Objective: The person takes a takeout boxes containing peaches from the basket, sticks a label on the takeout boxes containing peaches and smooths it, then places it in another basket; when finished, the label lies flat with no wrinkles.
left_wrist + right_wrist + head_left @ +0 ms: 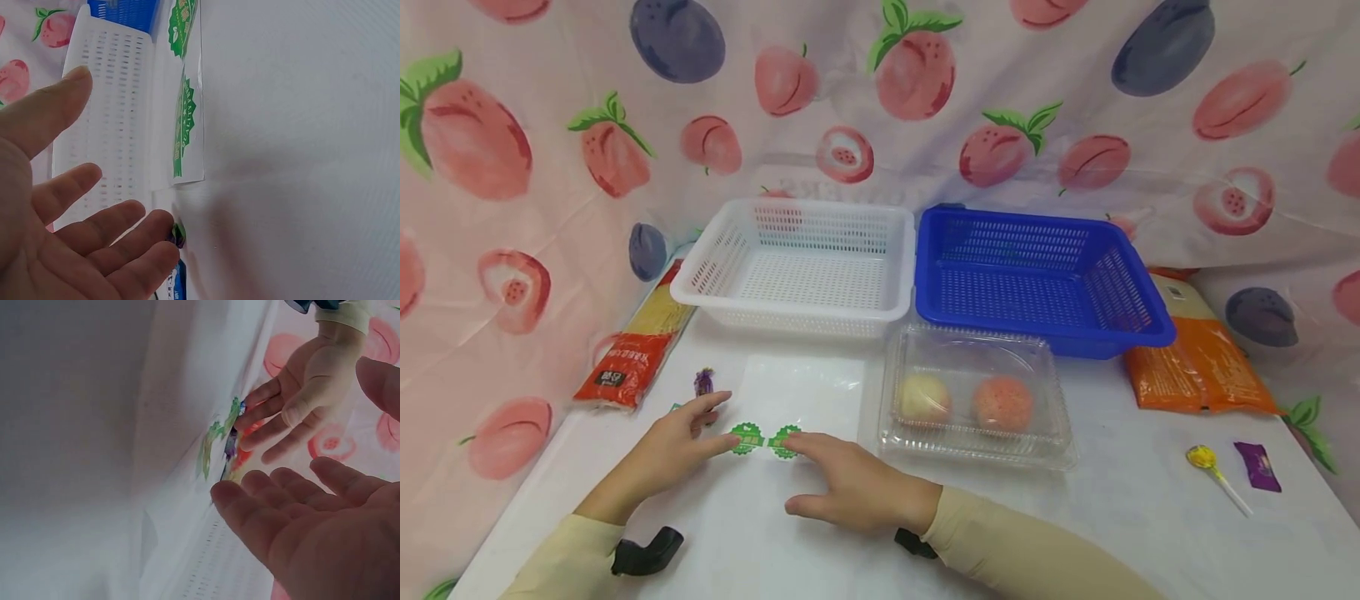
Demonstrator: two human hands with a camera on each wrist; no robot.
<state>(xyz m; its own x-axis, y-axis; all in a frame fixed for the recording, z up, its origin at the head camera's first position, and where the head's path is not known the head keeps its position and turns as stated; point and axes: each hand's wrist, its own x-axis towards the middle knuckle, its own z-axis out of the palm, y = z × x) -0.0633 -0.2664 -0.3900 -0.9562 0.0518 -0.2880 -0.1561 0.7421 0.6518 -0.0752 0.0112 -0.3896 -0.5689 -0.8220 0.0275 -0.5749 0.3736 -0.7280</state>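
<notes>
A clear plastic bag point(797, 392) with two green round labels point(765, 439) lies flat on the white table point(1075, 525). My left hand point(681, 437) rests with straight fingers at the bag's left label; in the left wrist view the hand point(81, 237) is open beside the bag point(185, 125). My right hand point(842, 479) lies flat with its fingertips at the right label. The right wrist view shows the open right hand point(300, 531), the left hand point(300, 406) beyond and the labels point(215, 440).
A white basket point(797, 267) and a blue basket point(1037, 279) stand at the back. A clear clamshell box point(973, 400) holds two peaches. Noodle packs lie left point(632, 350) and right point(1195, 354). A small purple candy point(703, 382), a yellow lollipop point(1210, 467) and a purple wrapper point(1258, 465) lie about.
</notes>
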